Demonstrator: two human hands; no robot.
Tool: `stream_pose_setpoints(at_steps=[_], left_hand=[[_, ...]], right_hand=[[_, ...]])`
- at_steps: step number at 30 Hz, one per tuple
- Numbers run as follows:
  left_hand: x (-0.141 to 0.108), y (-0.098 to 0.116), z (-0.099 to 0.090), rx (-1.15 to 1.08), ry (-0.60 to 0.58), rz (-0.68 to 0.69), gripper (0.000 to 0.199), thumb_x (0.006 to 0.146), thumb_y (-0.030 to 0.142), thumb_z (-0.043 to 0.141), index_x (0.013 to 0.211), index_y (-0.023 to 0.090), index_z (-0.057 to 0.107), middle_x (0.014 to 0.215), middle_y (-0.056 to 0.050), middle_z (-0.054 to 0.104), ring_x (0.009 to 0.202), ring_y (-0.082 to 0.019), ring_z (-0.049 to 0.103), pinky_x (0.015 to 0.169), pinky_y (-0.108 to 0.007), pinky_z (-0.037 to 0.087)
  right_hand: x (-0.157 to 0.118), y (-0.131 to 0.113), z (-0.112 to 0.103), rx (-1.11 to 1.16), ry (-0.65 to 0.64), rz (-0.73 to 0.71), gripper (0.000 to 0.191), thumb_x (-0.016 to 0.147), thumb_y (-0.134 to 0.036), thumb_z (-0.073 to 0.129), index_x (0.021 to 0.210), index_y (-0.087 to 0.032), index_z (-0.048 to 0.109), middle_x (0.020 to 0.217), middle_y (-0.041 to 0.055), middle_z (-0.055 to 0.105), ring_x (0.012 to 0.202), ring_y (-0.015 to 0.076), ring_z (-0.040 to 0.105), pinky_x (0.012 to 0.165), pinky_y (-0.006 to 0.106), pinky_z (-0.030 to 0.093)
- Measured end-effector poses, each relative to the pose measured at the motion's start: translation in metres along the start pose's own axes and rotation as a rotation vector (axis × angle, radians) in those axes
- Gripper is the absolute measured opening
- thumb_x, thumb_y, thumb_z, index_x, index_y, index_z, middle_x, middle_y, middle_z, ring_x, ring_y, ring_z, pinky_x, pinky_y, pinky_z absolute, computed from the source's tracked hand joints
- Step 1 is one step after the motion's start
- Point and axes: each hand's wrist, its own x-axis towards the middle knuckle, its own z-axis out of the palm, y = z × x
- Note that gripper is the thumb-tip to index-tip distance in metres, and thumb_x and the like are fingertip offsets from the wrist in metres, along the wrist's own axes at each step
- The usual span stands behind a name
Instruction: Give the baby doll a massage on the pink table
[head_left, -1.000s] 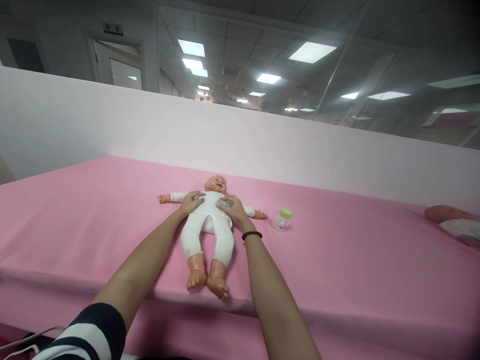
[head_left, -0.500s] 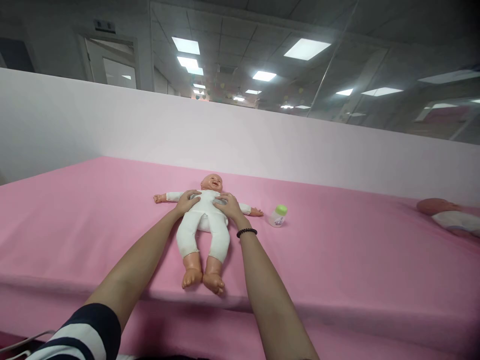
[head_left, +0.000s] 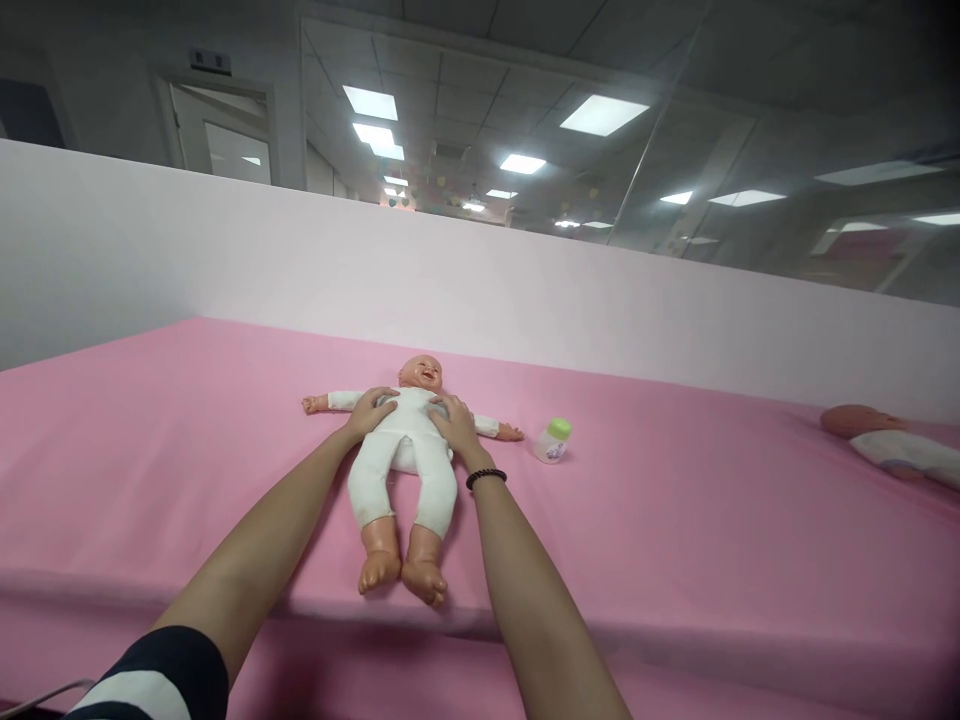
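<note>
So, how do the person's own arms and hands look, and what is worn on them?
Both forearms are bare. The left arm has a short sleeve with dark navy and white stripes at the upper arm. The right wrist wears a bracelet of small black beads. No gloves or rings show on either hand.

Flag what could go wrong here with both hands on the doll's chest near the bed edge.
1. The white-suited plastic baby doll has its feet at the edge of the pink sheeted bed; a pull toward the person could slide it off.
2. The small green-capped bottle lies close to the right hand; a sideways sweep could knock it. The left hand has no such neighbour.
</note>
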Motion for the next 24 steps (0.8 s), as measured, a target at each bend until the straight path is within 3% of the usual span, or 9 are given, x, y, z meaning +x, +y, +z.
stream_pose_setpoints(at_steps=[24], left_hand=[[0.001, -0.013, 0.001, -0.05, 0.007, 0.044, 0.034, 0.079, 0.036, 0.062, 0.107, 0.019, 0.071, 0.121, -0.011, 0.067, 0.119, -0.028, 0.059, 0.111, -0.046, 0.041]], right_hand=[[0.004, 0.004, 0.005, -0.005, 0.002, -0.003, 0.022, 0.091, -0.03, 0.053, 0.109, -0.023, 0.064, 0.117, 0.0044, 0.065, 0.113, 0.0239, 0.055, 0.1, 0.037, 0.038]])
